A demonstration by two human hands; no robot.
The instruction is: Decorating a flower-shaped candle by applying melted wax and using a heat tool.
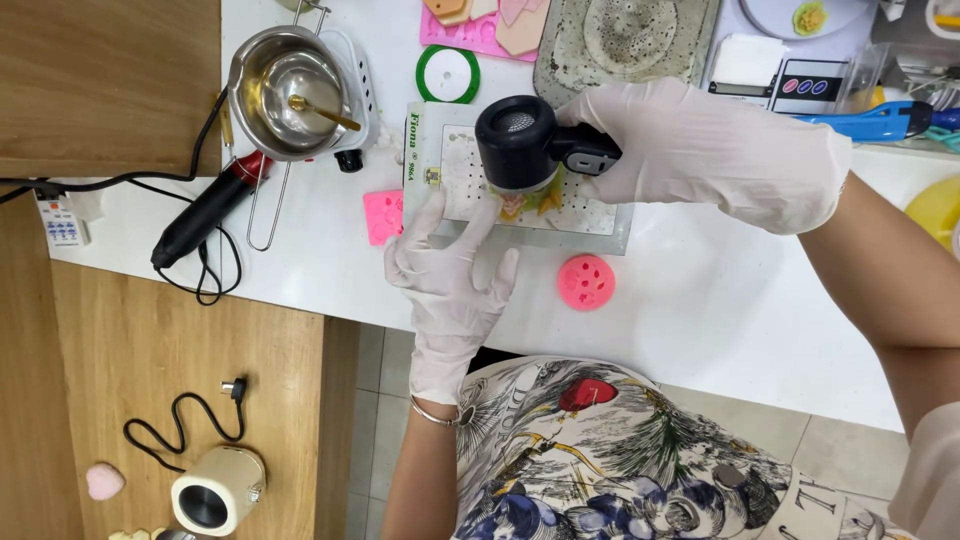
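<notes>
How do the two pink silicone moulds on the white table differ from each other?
The square pink mould has straight edges, while the round pink mould is a disc with several hollows on top. The square one is paler and lies left of the left hand, close to its thumb; the round one is a deeper pink and lies right of that hand, apart from it. Both rest flat on the white table.

white worktop (pixel 700 300) | grey plate with holes (pixel 600 225) in the middle | round pink mold (pixel 586 281) at 6 o'clock of it | square pink mold (pixel 381 216) at 9 | green ring (pixel 448 74) at 12 | shiny pot (pixel 285 90) at 10 | black heat tool (pixel 205 213) at 9
</notes>
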